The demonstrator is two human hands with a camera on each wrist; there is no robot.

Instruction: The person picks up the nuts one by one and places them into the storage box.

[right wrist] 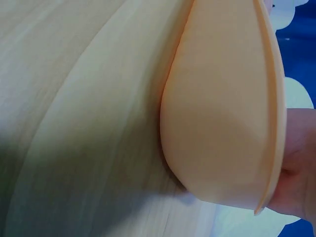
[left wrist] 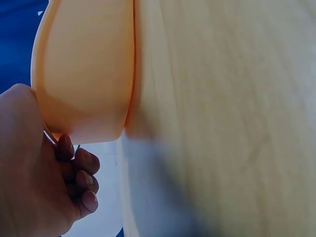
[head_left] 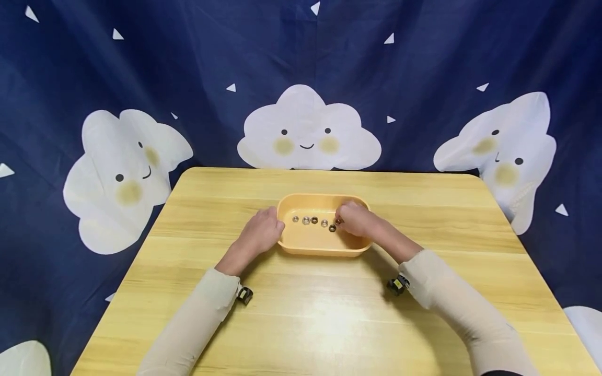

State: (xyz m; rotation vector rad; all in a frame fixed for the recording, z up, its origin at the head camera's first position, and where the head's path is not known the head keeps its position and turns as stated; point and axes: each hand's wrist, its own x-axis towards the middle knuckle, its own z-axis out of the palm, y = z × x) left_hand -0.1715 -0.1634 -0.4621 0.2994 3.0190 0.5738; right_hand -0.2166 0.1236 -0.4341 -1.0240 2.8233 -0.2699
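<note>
A shallow yellow-orange plastic tray (head_left: 324,253) with rounded corners sits on the table. My left hand (head_left: 263,230) holds its left end by the rim; in the left wrist view the fingers are curled beneath the edge. Inside the tray, several small metal hex nuts (head_left: 306,221) lie in a rough row, some silvery, some dark. My right hand (head_left: 355,219) reaches over the right end into the tray. Its curled fingertips are at a reddish-brown nut (head_left: 338,222) and seem to pinch it. In the right wrist view the tray wall hides these fingertips.
The tray stands toward the far side of a light wood-grain table (head_left: 320,313). Behind the table hangs a dark blue curtain (head_left: 207,52) printed with white clouds. Each sleeve cuff carries a small black camera (head_left: 244,295).
</note>
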